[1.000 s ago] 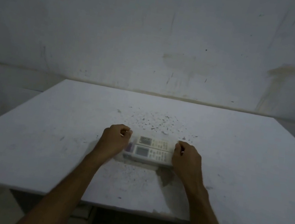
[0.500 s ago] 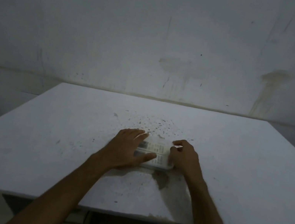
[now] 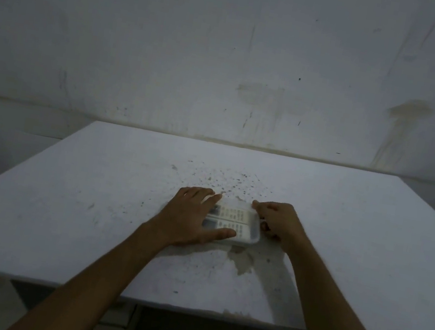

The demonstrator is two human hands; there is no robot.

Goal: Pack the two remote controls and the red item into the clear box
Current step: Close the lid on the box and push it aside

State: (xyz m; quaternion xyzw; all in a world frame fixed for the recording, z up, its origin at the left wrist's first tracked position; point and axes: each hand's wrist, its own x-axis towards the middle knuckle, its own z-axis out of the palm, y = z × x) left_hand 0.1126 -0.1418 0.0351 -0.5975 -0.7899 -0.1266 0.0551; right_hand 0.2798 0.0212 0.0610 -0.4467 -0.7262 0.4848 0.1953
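Note:
The clear box point(image 3: 251, 238) lies flat on the white table point(image 3: 89, 201), a little in front of its middle. Two white remote controls lie side by side inside it, the far remote point(image 3: 234, 213) and the near remote point(image 3: 240, 229), seen through the clear top. My left hand point(image 3: 190, 215) lies flat on the box's left half, fingers spread, thumb along the near edge. My right hand point(image 3: 277, 222) grips the box's right end with curled fingers. No red item shows; the hands hide part of the box.
Dark specks point(image 3: 225, 180) are scattered on the table just behind the box, and a stain point(image 3: 244, 264) lies in front of it. A marked white wall point(image 3: 227, 65) stands behind the table. The table's near edge point(image 3: 186, 308) runs under my forearms.
My left hand has gone from a fist at the box's left end to lying flat and spread on top of it. My right hand has stayed at the right end.

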